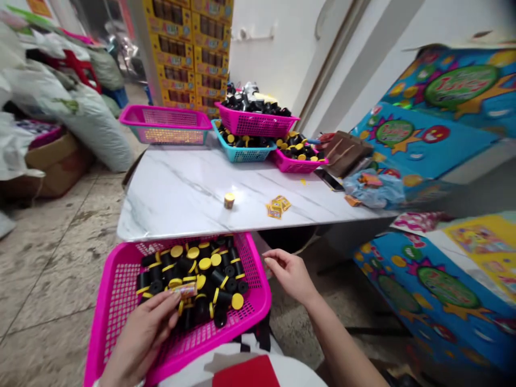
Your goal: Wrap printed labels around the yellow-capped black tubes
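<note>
My left hand (pixel 151 328) is closed, pinching one end of a small label-wrapped canister (pixel 186 291) between thumb and fingers. It holds the canister tilted over a pink basket (pixel 262 306) full of black canisters (pixel 220 278) with yellow lids. My right hand (pixel 291 275) hangs just past the basket's right rim, thumb and forefinger drawn together. Whether anything small sits between those fingertips I cannot make out. On the marble-patterned table (pixel 181 183) beyond stand one labelled canister with a yellow lid (pixel 229 201) and a few yellow printed packets (pixel 278 206).
At the table's back are a pink-and-teal basket stack (pixel 167 124), a heaped pink basket (pixel 258 121) on a teal one (pixel 245 153), and another pink basket (pixel 298 161). A phone (pixel 329 180) lies near a plastic bag (pixel 374 188). Blue cartons (pixel 435 145) rise at right, sacks (pixel 92 118) at left.
</note>
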Motion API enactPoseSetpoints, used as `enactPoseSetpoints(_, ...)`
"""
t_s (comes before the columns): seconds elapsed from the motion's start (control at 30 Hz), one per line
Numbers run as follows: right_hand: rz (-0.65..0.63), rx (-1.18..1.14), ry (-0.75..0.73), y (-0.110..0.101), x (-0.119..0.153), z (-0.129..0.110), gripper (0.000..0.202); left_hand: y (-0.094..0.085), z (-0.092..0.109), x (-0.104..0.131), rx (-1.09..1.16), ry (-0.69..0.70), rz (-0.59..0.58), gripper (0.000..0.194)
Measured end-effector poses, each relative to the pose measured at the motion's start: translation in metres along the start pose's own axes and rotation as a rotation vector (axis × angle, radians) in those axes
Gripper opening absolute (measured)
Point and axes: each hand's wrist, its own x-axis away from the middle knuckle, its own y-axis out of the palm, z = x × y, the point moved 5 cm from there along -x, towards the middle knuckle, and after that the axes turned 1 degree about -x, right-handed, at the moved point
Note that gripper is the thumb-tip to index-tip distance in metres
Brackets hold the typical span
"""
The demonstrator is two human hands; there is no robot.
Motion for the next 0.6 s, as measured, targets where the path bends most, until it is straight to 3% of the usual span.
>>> enactPoseSetpoints(0.1,-0.079,0.238,-0.202,0.021,-0.004,-0.021,0.017,0.006,-0.005,-0.001,0.17,-0.11,-0.037,0.033)
enactPoseSetpoints(0.23,-0.19,0.521,-0.379,0.054,-0.006,-0.045,0.018,0.009,0.0,0.004,0.21,-0.088,-0.072,0.038)
enactPoseSetpoints(0.43,-0.352,0.99,-0.242,0.104,-0.009,-0.043,0.026,0.01,0.007,0.006,0.198,-0.033,-0.138,0.039)
enactPoseSetpoints(0.6,-0.435,0.993,-0.216,0.115,-0.016,-0.028,0.017,0.012,0.016,0.008,0.226,-0.003,-0.131,0.041)
